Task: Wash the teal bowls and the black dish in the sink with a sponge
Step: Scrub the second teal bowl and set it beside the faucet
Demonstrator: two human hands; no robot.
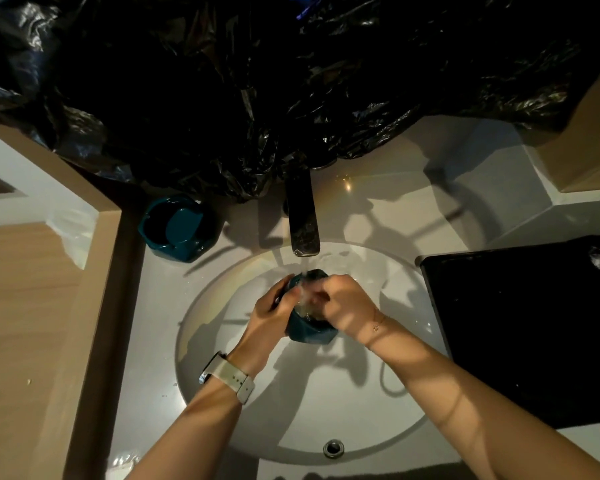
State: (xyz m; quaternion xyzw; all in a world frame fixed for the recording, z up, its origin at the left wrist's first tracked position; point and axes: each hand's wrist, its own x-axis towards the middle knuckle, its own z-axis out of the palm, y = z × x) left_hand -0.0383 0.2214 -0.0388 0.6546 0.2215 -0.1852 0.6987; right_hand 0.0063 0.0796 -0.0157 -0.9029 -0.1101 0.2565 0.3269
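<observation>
A teal bowl (310, 329) is held over the round white sink (222, 341), right under the running faucet (303, 220). My left hand (274, 310) grips its left side. My right hand (343, 306) is curled over the bowl's opening, with fingers inside where water splashes; whether it holds a sponge is hidden. A second teal bowl (179, 226) rests on the counter left of the faucet, holding a teal lid-like piece. The black dish (523, 327), a large flat tray, lies on the counter at the right.
Black plastic sheeting (257, 81) covers the wall behind the faucet. A wooden surface (21, 323) lies to the left. The overflow hole (333, 447) sits at the sink's near edge. A white watch is on my left wrist.
</observation>
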